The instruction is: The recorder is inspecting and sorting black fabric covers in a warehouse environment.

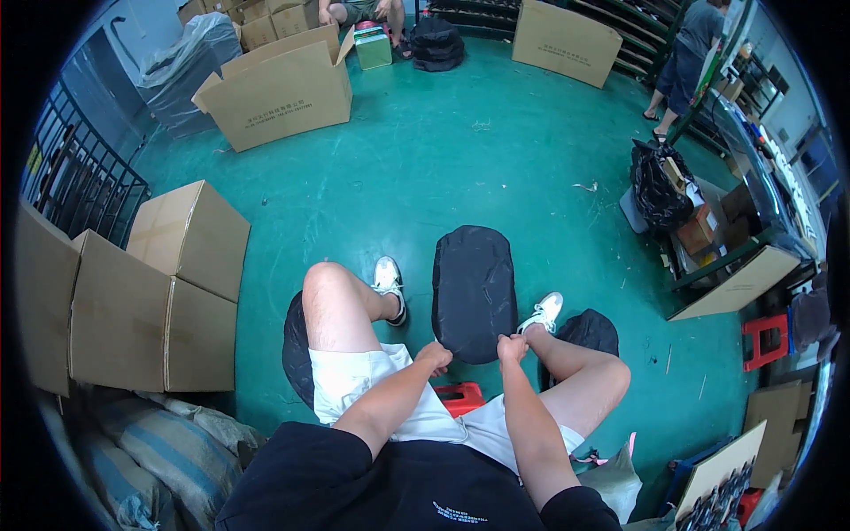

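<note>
Between my knees stands a black, rounded, oblong fabric cover (475,288), stretched full, with creases across its surface. What lies inside it is hidden. My left hand (434,357) is closed at its near left corner, fingers pinched on the fabric edge. At the near right corner my right hand (512,349) grips the edge in the same way. Beside my left leg, partly hidden by it, is another black fabric bundle (297,350). A similar black bundle (591,333) lies by my right leg. A red plastic stool (462,398) shows under me.
Closed cartons (204,239) and woven sacks (168,451) stand at my left. An open carton (288,97) is at the far left, near a seated person (363,11). Another person (695,53) stands far right. A bench (753,177) and a red stool (765,342) are at right.
</note>
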`<state>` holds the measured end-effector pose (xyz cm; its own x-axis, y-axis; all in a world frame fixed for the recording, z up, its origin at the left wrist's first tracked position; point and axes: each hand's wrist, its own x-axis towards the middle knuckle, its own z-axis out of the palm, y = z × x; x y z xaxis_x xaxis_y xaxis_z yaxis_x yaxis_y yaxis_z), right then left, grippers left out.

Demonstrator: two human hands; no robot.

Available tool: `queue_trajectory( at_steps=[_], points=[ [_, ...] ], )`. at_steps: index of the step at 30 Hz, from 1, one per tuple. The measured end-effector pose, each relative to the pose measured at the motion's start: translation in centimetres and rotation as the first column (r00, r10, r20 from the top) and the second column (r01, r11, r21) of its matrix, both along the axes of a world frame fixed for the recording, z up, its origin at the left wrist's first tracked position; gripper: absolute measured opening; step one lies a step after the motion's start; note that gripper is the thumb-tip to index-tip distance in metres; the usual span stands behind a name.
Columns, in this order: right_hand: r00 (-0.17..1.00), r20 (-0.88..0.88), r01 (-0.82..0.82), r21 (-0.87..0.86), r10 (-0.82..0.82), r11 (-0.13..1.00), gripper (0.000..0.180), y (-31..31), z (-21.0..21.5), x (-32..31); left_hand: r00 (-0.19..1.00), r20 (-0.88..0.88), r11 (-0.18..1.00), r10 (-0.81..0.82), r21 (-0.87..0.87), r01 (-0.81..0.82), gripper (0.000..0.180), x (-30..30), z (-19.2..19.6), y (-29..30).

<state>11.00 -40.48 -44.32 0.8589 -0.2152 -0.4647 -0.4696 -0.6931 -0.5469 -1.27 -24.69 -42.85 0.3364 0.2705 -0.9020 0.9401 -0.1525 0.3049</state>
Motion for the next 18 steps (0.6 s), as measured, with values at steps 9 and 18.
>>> queue_trajectory(
  at_steps=[9, 18],
  points=[
    [1.0, 0.015, -0.005, 0.007, 0.005, 1.0, 0.045, -0.3, -0.9, 0.1, 1.0, 0.002, 1.0, -0.005, -0.002, 0.005, 0.026, 0.0, -0.1, -0.1],
    [0.998, 0.028, -0.047, -0.015, 0.047, 0.999, 0.046, -0.4, -0.8, 0.1, 1.0, 0.02, 1.0, -0.006, 0.005, 0.006, 0.026, 0.0, -1.3, -0.1]
  ],
)
